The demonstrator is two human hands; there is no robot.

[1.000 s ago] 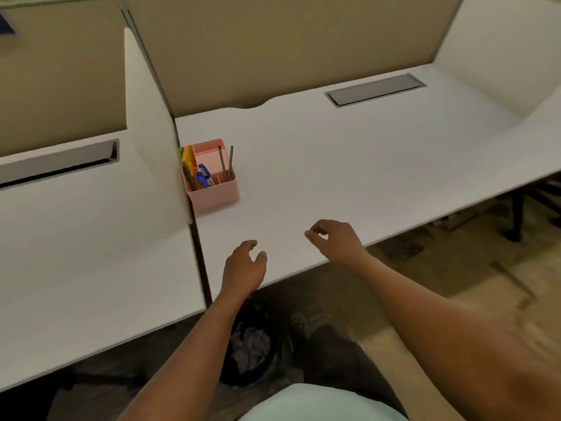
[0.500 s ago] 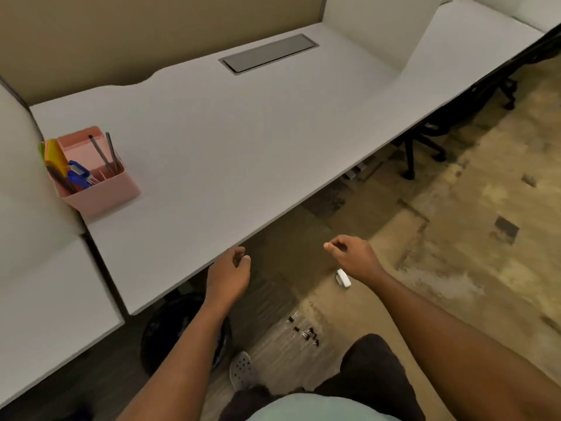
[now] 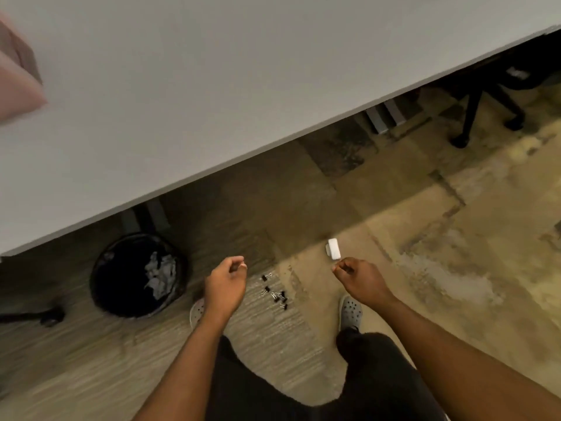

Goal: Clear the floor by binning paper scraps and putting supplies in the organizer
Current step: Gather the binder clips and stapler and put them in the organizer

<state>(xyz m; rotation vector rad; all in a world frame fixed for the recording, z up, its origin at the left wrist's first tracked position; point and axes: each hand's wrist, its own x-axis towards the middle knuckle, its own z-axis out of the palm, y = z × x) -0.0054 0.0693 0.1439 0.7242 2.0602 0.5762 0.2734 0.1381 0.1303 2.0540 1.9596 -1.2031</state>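
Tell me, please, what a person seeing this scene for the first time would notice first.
Probably the two bare hands, left and right, both loosely curled and holding nothing, above the floor. Between them lies a scatter of small black binder clips, and a white block, perhaps an eraser, lies just beyond the right hand. To the left, a black bin with crumpled paper inside stands partly under the white desk.

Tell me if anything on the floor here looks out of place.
Yes. A cluster of small black binder clips lies scattered on the floor between the person's feet, and a small white object sits loose on the floor just beyond the right hand. Both hands are empty.
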